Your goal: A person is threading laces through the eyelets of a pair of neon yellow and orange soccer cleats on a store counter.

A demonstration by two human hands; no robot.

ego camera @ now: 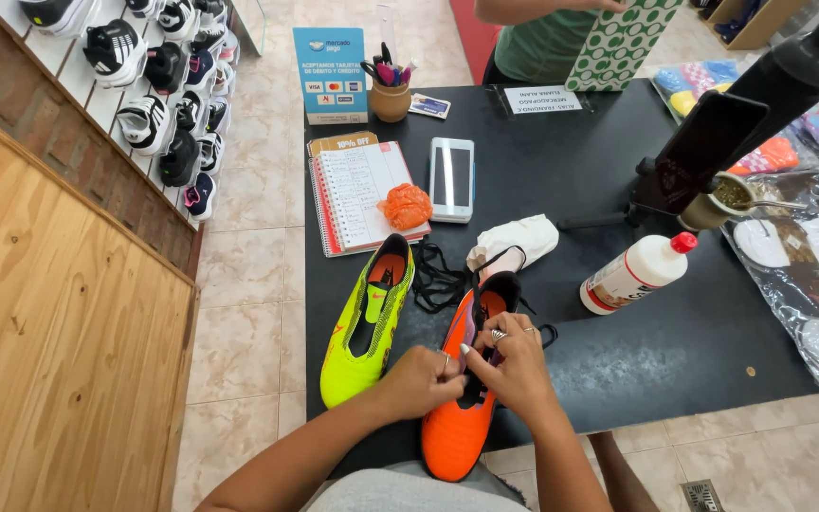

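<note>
Orange boot (455, 431) is lying on the black table (637, 351) beside the yellow boot (368, 327); left hand (421, 381) and right hand (516, 365) are pinching its black lace (475, 301), fingers closed; their fingertips are hiding the eyelets.

Orange boot (454, 431) with black lace (438, 280); neon-yellow boot (367, 327); black table (571, 161); green-dotted white bag (618, 43).

We see a black table (609, 351) w/ an orange boot (462, 417), a neon-yellow boot (364, 327), black laces (438, 280), a spiral notebook (357, 194), a white phone (451, 178), a white cloth (518, 239), a glue bottle (632, 273) & a pen cup (391, 98).
</note>
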